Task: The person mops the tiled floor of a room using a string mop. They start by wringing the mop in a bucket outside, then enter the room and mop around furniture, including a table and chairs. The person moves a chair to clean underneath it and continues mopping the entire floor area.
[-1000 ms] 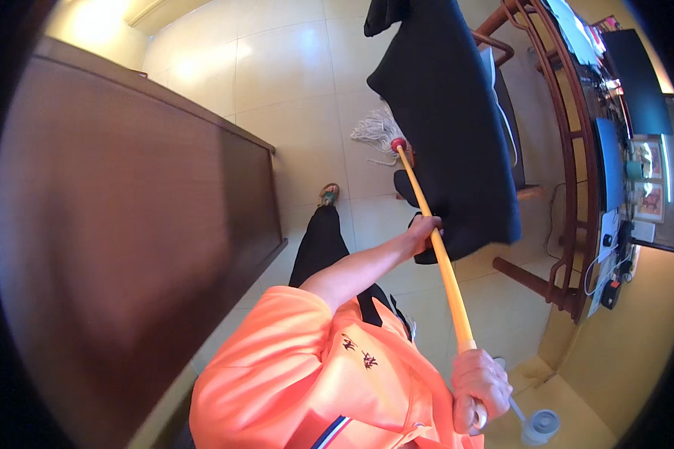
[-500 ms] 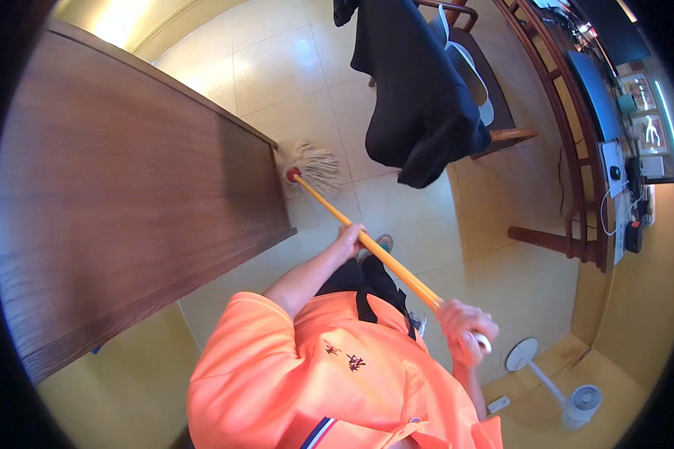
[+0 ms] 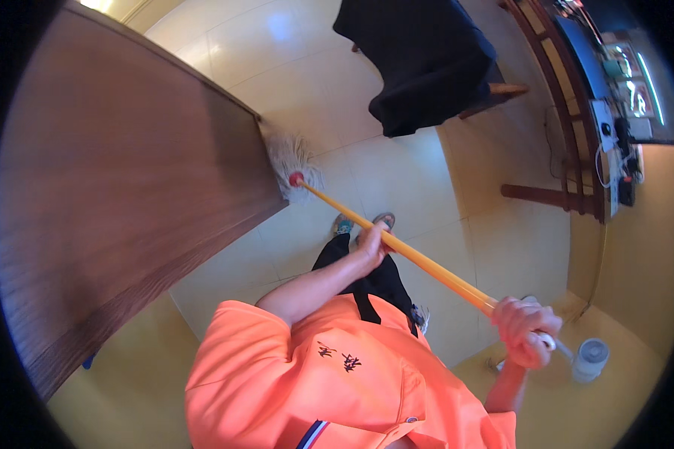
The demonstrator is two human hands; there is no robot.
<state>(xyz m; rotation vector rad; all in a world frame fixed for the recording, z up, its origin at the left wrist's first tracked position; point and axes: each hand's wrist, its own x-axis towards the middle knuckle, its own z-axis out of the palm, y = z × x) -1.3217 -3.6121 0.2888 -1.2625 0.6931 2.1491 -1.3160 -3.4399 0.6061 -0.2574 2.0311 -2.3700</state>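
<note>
Item: string mop [image 3: 296,161], head on pale tiled floor [image 3: 397,179] against wooden table [image 3: 127,202] base; left hand [image 3: 372,245] clasped mid-pole, right hand [image 3: 526,331] fisted around its end; best worked in short, flat strokes hugging the base.

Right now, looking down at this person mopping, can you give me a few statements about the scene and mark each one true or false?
1. Both hands grip the mop handle. True.
2. The mop head rests on top of the wooden table. False: it lies on the tiled floor at the table's edge.
3. The person wears a blue shirt. False: the shirt is orange.
4. The right hand holds the handle's top end; the left hand grips lower down. True.
</note>
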